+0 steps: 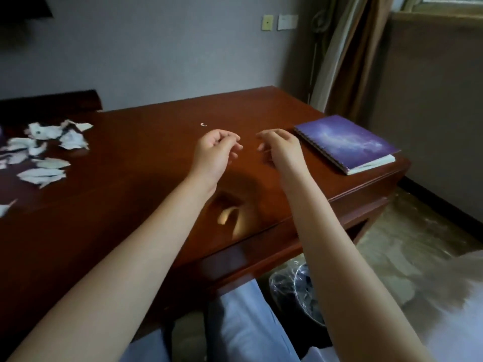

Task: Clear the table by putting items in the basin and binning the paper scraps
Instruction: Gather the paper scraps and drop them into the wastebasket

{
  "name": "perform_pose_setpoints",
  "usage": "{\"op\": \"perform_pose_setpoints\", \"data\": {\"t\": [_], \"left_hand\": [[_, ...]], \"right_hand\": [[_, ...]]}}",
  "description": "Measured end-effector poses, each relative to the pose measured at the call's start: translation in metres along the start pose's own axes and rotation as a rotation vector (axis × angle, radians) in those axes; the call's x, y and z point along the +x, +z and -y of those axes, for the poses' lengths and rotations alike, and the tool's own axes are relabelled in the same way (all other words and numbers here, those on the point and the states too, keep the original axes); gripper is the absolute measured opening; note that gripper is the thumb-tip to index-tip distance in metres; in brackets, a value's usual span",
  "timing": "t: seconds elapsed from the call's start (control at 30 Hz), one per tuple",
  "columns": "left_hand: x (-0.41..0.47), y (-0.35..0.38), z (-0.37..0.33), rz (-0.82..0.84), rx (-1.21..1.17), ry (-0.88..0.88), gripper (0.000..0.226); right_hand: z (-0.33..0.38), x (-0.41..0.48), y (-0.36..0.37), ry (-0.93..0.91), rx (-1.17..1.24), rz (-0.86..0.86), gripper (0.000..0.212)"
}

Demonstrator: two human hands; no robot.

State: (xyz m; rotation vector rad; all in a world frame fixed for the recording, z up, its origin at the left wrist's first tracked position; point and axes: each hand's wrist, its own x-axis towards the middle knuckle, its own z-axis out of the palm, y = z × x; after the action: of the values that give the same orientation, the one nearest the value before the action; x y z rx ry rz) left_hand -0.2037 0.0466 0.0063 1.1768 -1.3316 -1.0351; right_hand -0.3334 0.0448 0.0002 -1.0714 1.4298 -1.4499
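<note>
Both my arms reach out over the dark wooden table (136, 205). My left hand (215, 150) and my right hand (281, 147) hover side by side above its middle, fingers loosely curled, holding nothing. Torn white paper scraps (49, 150) lie scattered at the table's left side. One tiny white scrap (203, 124) lies just beyond my left hand. A purple spiral notebook (345, 142) lies at the table's right corner, right of my right hand. No basin is in view.
A bin lined with a clear plastic bag (295, 288) stands on the floor under the table's right front edge, beside my knees. A wall is behind the table and a curtain (345, 53) hangs at the back right.
</note>
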Motion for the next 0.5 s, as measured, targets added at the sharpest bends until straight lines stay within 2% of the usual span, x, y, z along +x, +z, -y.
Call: {"op": "perform_pose_setpoints", "data": {"t": [0.13, 0.3, 0.4, 0.5], "left_hand": [[0.025, -0.054, 0.012, -0.137, 0.076, -0.049, 0.015], [0.064, -0.107, 0.026, -0.236, 0.257, -0.085, 0.016], [0.085, -0.132, 0.032, -0.246, 0.35, -0.107, 0.017], [0.101, -0.152, 0.038, -0.246, 0.413, -0.124, 0.017]], "right_hand": [[-0.005, 0.032, 0.065, -0.042, -0.293, 0.062, 0.024], [-0.021, 0.079, 0.121, -0.219, -0.883, 0.216, 0.049], [-0.034, 0.111, 0.146, -0.199, -1.18, 0.344, 0.07], [-0.038, 0.133, 0.167, -0.155, -1.301, 0.352, 0.084]]}}
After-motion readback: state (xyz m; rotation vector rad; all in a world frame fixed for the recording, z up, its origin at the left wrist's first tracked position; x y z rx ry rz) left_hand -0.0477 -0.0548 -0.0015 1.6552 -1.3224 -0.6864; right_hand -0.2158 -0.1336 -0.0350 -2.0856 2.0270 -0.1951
